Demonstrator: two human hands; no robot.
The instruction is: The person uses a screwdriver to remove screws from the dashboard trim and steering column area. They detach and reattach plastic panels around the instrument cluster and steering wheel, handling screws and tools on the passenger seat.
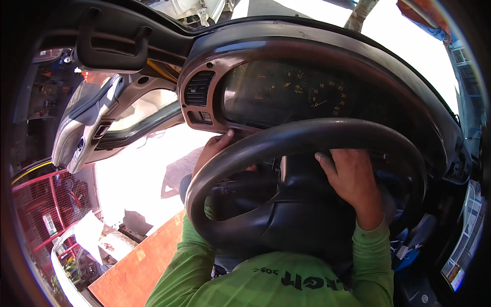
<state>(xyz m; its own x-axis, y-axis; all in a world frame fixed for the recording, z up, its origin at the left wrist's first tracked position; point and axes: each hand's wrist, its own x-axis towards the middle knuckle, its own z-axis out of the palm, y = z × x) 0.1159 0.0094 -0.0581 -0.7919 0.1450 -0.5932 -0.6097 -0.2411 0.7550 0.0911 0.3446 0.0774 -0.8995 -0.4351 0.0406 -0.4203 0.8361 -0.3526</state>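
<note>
A black steering wheel [312, 135] fills the middle of the view, in front of the brown instrument panel [207, 113] with its dark gauge cluster [286, 92]. My left hand [210, 149] is at the panel's lower left corner, outside the wheel rim. Its thumb presses on the trim's lower edge, and the other fingers curl underneath, mostly hidden by the rim. Through the wheel's opening reaches my right hand [353, 176], above the steering column cover [299, 171]. Its thumb points out to the side; the rim and panel hide the other fingertips.
The vehicle door [84, 128] stands open on the left, with a grab handle [112, 56] on the pillar above. An orange-brown board [140, 266] lies low on the left, near a red mesh rack [56, 204]. Blue and white items [409, 250] lie at right.
</note>
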